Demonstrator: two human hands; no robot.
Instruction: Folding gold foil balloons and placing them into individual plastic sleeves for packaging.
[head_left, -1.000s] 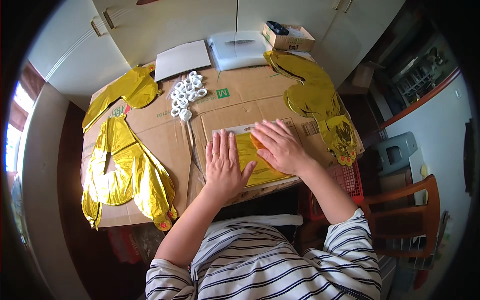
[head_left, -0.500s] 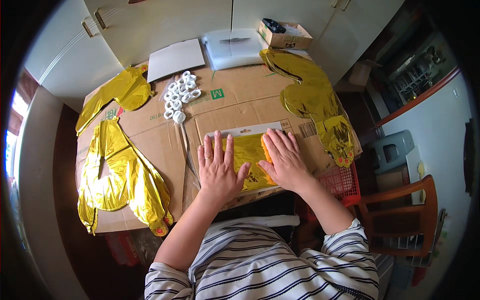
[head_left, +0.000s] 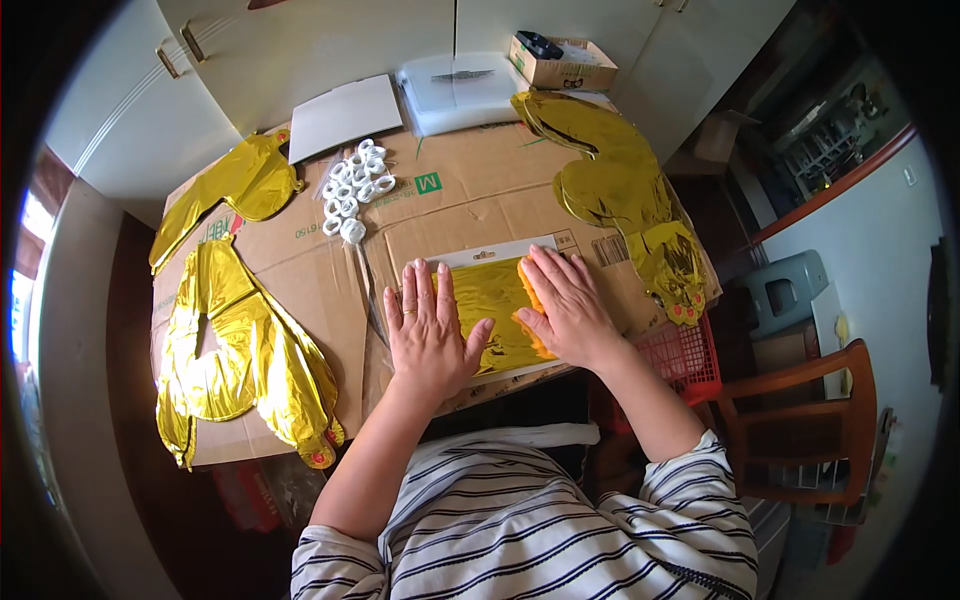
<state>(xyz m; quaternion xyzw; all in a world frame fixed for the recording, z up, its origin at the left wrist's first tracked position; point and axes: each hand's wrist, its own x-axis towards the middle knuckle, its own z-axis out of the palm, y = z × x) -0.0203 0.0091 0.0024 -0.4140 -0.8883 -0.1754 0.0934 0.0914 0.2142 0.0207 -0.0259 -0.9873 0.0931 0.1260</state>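
A folded gold foil balloon (head_left: 487, 298) lies flat on a white card (head_left: 500, 251) at the front middle of the cardboard-covered table. My left hand (head_left: 432, 325) rests palm down across its left edge, fingers stretched and the thumb spread over the foil. On the right side, my right hand (head_left: 570, 308) lies flat with extended fingers, covering most of an orange, soft-looking piece (head_left: 531, 290). Only the left edge of that piece shows, so its kind is hard to tell. Neither hand is gripping anything.
Flat gold foil balloons lie at the left (head_left: 235, 350), far left (head_left: 235, 185) and right (head_left: 615, 190). White ribbon rolls (head_left: 352, 190) sit beyond my left hand. Behind are a white sheet (head_left: 345, 115), clear plastic bags (head_left: 455, 95) and a small box (head_left: 562, 65). A red basket (head_left: 685, 355) stands right.
My left hand has slid slightly left, uncovering more of the gold foil. My right hand stays flat over the orange piece, and the whole view has shifted a little.
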